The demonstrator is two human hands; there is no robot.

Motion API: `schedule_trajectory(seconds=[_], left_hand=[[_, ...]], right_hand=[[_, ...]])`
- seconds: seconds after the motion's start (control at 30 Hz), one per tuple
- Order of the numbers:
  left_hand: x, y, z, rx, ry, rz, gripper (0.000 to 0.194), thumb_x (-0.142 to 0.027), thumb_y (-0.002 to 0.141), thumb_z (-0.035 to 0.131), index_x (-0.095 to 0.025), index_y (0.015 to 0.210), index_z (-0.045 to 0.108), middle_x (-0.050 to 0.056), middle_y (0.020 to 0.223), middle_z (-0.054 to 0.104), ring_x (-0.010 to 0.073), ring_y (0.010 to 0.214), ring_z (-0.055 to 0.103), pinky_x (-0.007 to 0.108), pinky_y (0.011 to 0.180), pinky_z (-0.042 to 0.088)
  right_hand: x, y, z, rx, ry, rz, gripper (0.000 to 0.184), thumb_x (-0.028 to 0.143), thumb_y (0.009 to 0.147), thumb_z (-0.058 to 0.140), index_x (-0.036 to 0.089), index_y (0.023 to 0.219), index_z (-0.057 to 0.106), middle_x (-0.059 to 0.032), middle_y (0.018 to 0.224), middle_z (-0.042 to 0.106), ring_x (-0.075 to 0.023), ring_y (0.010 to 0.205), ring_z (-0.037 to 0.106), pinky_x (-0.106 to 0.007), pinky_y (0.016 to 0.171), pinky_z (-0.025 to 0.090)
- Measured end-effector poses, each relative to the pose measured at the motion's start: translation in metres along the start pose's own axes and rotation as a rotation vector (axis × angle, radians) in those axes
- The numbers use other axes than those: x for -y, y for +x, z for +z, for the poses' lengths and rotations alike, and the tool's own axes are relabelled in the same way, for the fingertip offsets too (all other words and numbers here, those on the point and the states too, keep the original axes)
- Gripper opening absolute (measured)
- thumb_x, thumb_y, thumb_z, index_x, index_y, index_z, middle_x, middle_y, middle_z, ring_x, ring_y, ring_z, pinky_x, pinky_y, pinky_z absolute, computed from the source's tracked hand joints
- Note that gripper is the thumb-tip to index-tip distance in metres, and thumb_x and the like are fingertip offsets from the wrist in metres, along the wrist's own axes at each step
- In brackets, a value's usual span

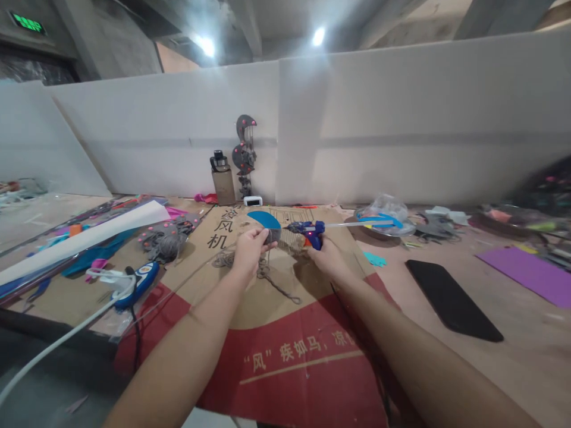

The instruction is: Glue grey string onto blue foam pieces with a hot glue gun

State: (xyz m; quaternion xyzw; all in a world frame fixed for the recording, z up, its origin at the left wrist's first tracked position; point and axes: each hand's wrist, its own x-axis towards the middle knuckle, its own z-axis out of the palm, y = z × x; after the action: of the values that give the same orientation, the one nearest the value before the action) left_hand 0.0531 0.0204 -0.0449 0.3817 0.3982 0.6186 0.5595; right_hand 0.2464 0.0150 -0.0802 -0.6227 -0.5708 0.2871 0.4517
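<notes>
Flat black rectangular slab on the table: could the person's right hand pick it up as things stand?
Probably not right away: the right hand is gripping a blue plastic glue gun. Otherwise, the black slab lies uncovered to that hand's right.

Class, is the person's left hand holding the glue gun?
No, the right hand holds the glue gun; the left hand holds the blue piece.

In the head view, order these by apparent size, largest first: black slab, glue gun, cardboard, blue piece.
1. Cardboard
2. Black slab
3. Glue gun and blue piece: too close to rank, both partly covered.
</notes>
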Motion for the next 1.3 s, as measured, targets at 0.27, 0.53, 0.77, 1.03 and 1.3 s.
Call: schedule_trajectory(seconds=[0.27, 0.53, 0.77, 1.03, 1.3], left_hand=[[0.006, -0.002, -0.001, 0.008, 0.011, -0.037, 0.019, -0.025, 0.070, 0.073, -0.010, 0.071, 0.062, 0.003, 0.071, 0.061, 0.0094, 0.065, 0.058, 0.028, 0.065, 0.059], [0.002, 0.000, 0.002, 0.030, 0.087, 0.017, 0.014, -0.023, 0.074, 0.069, -0.009, 0.072, 0.064, 0.005, 0.073, 0.063, 0.0097, 0.065, 0.060, 0.026, 0.064, 0.058], [-0.001, 0.003, -0.003, 0.025, 0.101, 0.048, 0.014, -0.021, 0.075, 0.068, -0.009, 0.070, 0.062, 0.004, 0.073, 0.061, 0.0087, 0.064, 0.060, 0.024, 0.063, 0.058], [0.010, 0.008, -0.001, 0.026, 0.133, -0.012, 0.016, -0.024, 0.071, 0.071, -0.010, 0.069, 0.063, 0.003, 0.069, 0.062, 0.0101, 0.064, 0.060, 0.025, 0.062, 0.057], [0.005, 0.003, 0.001, 0.053, 0.083, 0.016, 0.024, -0.029, 0.063, 0.077, -0.011, 0.069, 0.061, 0.002, 0.070, 0.062, 0.0107, 0.063, 0.058, 0.027, 0.061, 0.056]], right_hand=[[-0.007, 0.002, 0.004, 0.034, 0.301, -0.023, 0.033, 0.022, 0.067, 0.050, 0.018, 0.098, 0.056, -0.0026, 0.079, 0.064, -0.0157, 0.063, 0.058, -0.027, 0.058, 0.046], [0.019, -0.001, -0.004, -0.005, 0.340, -0.044, 0.029, 0.024, 0.063, 0.051, 0.018, 0.091, 0.056, 0.0005, 0.073, 0.060, -0.0123, 0.055, 0.052, -0.026, 0.055, 0.043], [0.032, -0.010, 0.002, -0.031, 0.414, -0.033, 0.022, 0.021, 0.060, 0.048, 0.021, 0.082, 0.050, 0.0021, 0.066, 0.054, -0.0129, 0.051, 0.047, -0.026, 0.050, 0.039], [0.042, -0.020, -0.003, -0.059, 0.415, -0.154, 0.022, 0.027, 0.068, 0.051, 0.020, 0.088, 0.052, 0.0025, 0.067, 0.052, -0.0129, 0.055, 0.046, -0.026, 0.052, 0.040], [0.040, -0.042, 0.005, -0.052, 0.317, -0.342, 0.027, 0.038, 0.081, 0.054, 0.018, 0.099, 0.054, -0.0021, 0.078, 0.059, -0.0159, 0.063, 0.051, -0.029, 0.060, 0.044]])
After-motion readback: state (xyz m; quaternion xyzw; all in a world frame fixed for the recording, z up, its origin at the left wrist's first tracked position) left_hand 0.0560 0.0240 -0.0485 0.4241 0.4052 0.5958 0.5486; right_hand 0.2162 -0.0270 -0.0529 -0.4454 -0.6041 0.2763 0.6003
